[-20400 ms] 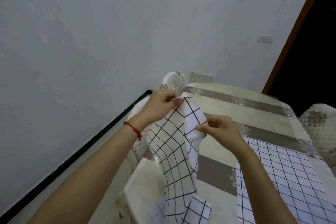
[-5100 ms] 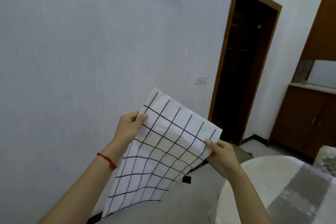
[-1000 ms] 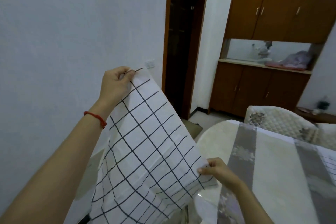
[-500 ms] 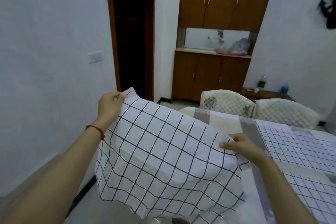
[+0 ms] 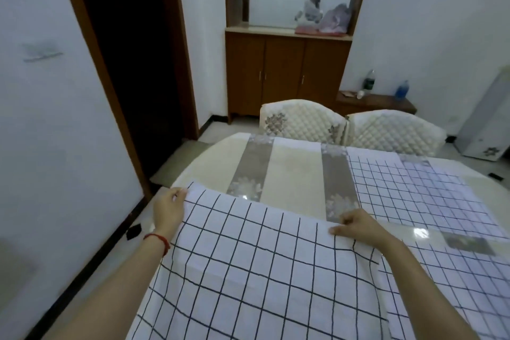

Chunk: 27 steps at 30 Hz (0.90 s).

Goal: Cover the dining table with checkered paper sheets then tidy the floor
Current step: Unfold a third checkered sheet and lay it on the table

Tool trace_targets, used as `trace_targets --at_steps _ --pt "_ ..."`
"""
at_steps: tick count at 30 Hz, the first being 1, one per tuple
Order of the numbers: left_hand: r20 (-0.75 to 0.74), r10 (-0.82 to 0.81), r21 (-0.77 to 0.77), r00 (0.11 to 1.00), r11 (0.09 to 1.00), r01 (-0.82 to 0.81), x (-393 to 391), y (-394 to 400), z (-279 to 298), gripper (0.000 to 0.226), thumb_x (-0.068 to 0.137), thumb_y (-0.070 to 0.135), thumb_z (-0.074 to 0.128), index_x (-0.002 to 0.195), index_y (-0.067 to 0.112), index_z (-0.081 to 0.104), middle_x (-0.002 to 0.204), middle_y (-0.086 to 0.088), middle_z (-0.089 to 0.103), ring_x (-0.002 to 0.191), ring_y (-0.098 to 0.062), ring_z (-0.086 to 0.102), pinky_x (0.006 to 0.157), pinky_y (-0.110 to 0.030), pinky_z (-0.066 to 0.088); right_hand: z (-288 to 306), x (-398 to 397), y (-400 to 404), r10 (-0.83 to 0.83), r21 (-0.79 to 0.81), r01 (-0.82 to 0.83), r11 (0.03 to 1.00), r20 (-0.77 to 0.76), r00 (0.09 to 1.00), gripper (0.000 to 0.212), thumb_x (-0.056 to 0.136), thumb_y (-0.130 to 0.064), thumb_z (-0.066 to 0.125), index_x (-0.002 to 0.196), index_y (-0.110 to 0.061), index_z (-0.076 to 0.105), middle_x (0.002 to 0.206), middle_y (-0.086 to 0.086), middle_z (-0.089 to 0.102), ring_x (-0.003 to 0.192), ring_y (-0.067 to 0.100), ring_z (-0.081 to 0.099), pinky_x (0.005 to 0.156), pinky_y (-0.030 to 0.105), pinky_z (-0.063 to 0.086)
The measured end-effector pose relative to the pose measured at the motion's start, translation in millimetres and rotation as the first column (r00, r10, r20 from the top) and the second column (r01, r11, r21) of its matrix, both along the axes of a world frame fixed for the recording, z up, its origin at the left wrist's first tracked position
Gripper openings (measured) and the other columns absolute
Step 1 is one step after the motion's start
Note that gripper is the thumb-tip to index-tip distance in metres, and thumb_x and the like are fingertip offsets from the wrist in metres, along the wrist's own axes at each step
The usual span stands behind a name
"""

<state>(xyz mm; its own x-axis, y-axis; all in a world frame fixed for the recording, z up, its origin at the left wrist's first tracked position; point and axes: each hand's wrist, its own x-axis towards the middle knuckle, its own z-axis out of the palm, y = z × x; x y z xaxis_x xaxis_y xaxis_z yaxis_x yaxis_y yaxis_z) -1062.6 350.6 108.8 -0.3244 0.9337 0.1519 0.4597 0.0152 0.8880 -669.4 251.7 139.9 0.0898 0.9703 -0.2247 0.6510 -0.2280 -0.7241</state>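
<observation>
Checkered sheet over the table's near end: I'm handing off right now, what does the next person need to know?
Left hand: pinching the far left corner of the checkered sheet.
Right hand: gripping the sheet's far edge.
The sheet is spread over the near end of the table, not yet let go.
Done: another sheet lies flat on the right side.
Left: release and smooth this sheet, cover the bare striped middle, then tidy the floor; a small dark object lies by the wall.
</observation>
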Motion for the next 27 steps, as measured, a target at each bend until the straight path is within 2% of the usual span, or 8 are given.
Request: trace_targets --at_steps 4,8,11,13,17,21,23,27 --pt "0.036 0.044 -0.111 0.998 0.993 -0.04 26.3 1.6 -52.6 0.022 0.092 0.018 0.053 0.092 0.001 0.066 0.09 -0.009 0.061 0.086 -0.023 0.052 0.076 -0.03 0.04 -40.0 29.0 6.9 -0.053 -0.07 0.056 0.996 0.054 0.997 0.034 0.075 -0.014 0.074 0.051 -0.016 0.05 0.055 -0.003 0.045 0.052 0.008 0.04 0.045 0.012 0.028" --pt "-0.001 0.006 -0.178 1.0 0.984 -0.006 47.3 6.5 -92.7 0.022 0.091 0.016 0.054 0.084 0.0 0.066 0.084 -0.019 0.065 0.081 -0.034 0.057 0.068 -0.03 0.037 -80.0 45.0 14.9 -0.156 -0.089 0.169 0.982 0.13 0.979 0.022 0.078 -0.019 0.071 0.062 -0.015 0.056 0.067 0.002 0.053 0.064 0.016 0.048 0.055 0.025 0.031" --pt "-0.013 0.01 -0.212 1.0 0.977 -0.013 55.2 10.4 -109.4 0.021 0.091 0.013 0.055 0.086 -0.003 0.067 0.089 -0.023 0.067 0.079 -0.03 0.055 0.071 -0.029 0.036 -105.0 52.0 11.6 -0.288 -0.08 0.296 0.952 0.102 0.952 0.008 0.079 -0.021 0.07 0.079 -0.017 0.063 0.082 0.002 0.06 0.081 0.021 0.056 0.061 0.025 0.038" --pt "-0.017 0.028 -0.225 0.999 0.974 -0.031 55.7 13.3 -116.7 0.022 0.091 0.011 0.054 0.087 -0.005 0.067 0.09 -0.025 0.066 0.081 -0.03 0.055 0.072 -0.028 0.034 -118.0 58.3 3.0 -0.383 -0.071 0.387 0.919 0.074 0.921 0.019 0.078 -0.022 0.072 0.094 -0.014 0.066 0.09 0.003 0.059 0.085 0.02 0.055 0.068 0.026 0.039" --pt "-0.016 0.064 -0.239 0.998 0.969 -0.066 51.0 23.3 -126.2 0.025 0.091 0.012 0.053 0.089 -0.009 0.066 0.092 -0.031 0.065 0.089 -0.041 0.058 0.075 -0.034 0.038 -131.5 66.5 -16.2 -0.525 -0.111 0.521 0.846 -0.008 0.851 0.029 0.078 -0.022 0.072 0.103 -0.009 0.064 0.084 0.009 0.065 0.072 0.021 0.061 0.062 0.025 0.046" --pt "0.008 0.097 -0.251 0.995 0.964 -0.092 55.7 28.8 -131.2 0.025 0.091 0.011 0.054 0.087 -0.01 0.066 0.084 -0.025 0.063 0.08 -0.03 0.052 0.075 -0.032 0.037 -139.2 61.1 -29.0 -0.6 -0.182 0.576 0.797 -0.121 0.791 0.036 0.081 -0.015 0.07 0.114 -0.006 0.058 0.085 0.014 0.067 0.07 0.023 0.063 0.062 0.026 0.048" --pt "0.024 0.095 -0.261 0.995 0.962 -0.085 57.3 28.9 -135.1 0.027 0.091 0.012 0.054 0.086 -0.012 0.064 0.081 -0.024 0.06 0.077 -0.026 0.048 0.073 -0.03 0.035 -146.3 54.1 -32.6 -0.599 -0.177 0.578 0.796 -0.092 0.796 0.037 0.083 -0.014 0.068 0.117 -0.004 0.057 0.096 0.015 0.066 0.076 0.022 0.06 0.067 0.025 0.044" --pt "0.028 0.091 -0.287 0.995 0.955 -0.079 53.4 30.6 -140.7 0.031 0.089 0.021 0.058 0.092 -0.01 0.065 0.088 -0.021 0.062 0.085 -0.034 0.055 0.078 -0.036 0.04 -153.6 38.3 -31.7 -0.653 -0.122 0.646 0.754 -0.036 0.756 0.039 0.085 -0.017 0.064 0.122 -0.006 0.055 0.114 0.015 0.062 0.099 0.027 0.057 0.08 0.028 0.042"
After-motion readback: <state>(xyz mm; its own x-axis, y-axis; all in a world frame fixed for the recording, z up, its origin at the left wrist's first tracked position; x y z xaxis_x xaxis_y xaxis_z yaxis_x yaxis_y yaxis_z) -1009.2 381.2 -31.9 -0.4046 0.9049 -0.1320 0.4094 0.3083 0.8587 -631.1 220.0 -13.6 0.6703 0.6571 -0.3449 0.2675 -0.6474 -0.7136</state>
